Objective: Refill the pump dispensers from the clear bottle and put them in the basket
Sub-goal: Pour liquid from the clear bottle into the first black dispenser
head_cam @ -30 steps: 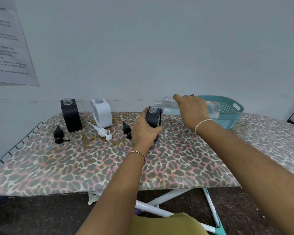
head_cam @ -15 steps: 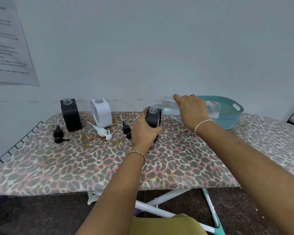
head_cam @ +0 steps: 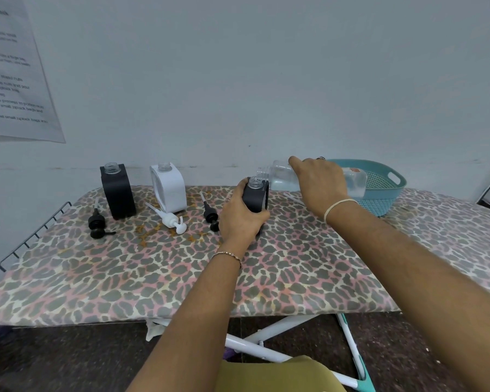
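Where the wire rack point(head_cam: 37, 233) edges the left end of the ironing board point(head_cam: 153, 278), bare cover stretches nearward; mid-board the left hand point(head_cam: 242, 219) grips an uncapped black dispenser point(head_cam: 255, 195), the right hand point(head_cam: 320, 182) holding the clear bottle point(head_cam: 280, 176) sideways, mouth beside its neck, basket point(head_cam: 391, 193) behind.

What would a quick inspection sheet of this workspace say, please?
Surface: leopard-print ironing board, orange stains.
Job's things: held black dispenser, second black dispenser and white dispenser all uncapped; left black pump, white pump and right black pump lying loose; clear bottle tipped towards the held one; basket at right.
Clutter: nothing seen.
Hands: left hand grips held dispenser; right hand holds bottle.
Cables: nothing seen.
Surroundings: printed sheet on wall; wire rack at board's left end.
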Action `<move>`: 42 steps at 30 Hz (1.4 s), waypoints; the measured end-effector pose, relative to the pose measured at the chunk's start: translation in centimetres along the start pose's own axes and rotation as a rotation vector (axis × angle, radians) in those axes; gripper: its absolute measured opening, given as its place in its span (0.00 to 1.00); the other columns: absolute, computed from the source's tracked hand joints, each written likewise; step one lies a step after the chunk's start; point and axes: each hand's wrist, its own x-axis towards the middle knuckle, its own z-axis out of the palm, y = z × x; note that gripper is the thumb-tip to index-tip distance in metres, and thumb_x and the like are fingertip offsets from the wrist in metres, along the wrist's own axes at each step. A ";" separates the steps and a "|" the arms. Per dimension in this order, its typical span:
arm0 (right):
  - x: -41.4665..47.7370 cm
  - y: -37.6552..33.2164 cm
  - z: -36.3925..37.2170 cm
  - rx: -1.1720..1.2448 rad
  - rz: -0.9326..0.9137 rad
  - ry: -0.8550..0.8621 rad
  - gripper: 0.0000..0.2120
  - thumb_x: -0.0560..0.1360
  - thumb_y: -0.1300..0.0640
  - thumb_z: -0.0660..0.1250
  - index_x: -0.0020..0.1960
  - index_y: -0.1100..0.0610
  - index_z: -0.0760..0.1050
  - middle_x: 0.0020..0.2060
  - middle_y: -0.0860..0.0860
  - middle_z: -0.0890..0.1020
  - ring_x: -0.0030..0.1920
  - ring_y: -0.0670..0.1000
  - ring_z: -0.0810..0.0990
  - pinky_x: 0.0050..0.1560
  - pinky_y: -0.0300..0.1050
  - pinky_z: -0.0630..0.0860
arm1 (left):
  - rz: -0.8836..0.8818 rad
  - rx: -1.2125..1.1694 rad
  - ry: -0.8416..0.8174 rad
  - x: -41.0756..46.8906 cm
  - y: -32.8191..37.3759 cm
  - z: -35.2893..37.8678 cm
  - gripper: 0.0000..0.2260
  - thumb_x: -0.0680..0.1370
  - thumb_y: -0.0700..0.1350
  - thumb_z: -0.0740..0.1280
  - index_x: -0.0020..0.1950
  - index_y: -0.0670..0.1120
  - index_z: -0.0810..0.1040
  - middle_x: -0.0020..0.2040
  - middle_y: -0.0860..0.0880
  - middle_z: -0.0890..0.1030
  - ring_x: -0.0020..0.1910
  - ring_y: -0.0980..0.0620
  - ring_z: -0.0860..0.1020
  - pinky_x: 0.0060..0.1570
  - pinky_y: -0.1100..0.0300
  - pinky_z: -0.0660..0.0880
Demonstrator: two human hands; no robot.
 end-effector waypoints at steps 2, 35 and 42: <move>0.0 0.0 0.0 -0.002 0.000 0.000 0.20 0.70 0.70 0.66 0.58 0.55 0.67 0.35 0.51 0.70 0.37 0.53 0.70 0.37 0.45 0.67 | -0.002 0.004 -0.001 0.0 0.0 0.0 0.37 0.67 0.46 0.74 0.73 0.58 0.63 0.57 0.53 0.79 0.46 0.55 0.75 0.42 0.61 0.76; 0.3 0.1 0.4 0.001 -0.019 0.004 0.20 0.69 0.72 0.65 0.56 0.56 0.67 0.30 0.50 0.65 0.36 0.54 0.70 0.36 0.46 0.66 | 0.059 -0.039 -0.023 1.1 -1.4 -0.4 0.19 0.83 0.57 0.50 0.72 0.58 0.68 0.59 0.50 0.80 0.50 0.56 0.74 0.53 0.52 0.76; 0.3 0.2 0.5 0.004 -0.021 0.017 0.20 0.69 0.73 0.64 0.56 0.57 0.67 0.29 0.50 0.64 0.35 0.54 0.70 0.36 0.46 0.66 | 0.059 -0.040 -0.030 1.2 -1.5 -0.4 0.19 0.83 0.57 0.50 0.72 0.59 0.67 0.62 0.51 0.79 0.54 0.53 0.76 0.54 0.53 0.75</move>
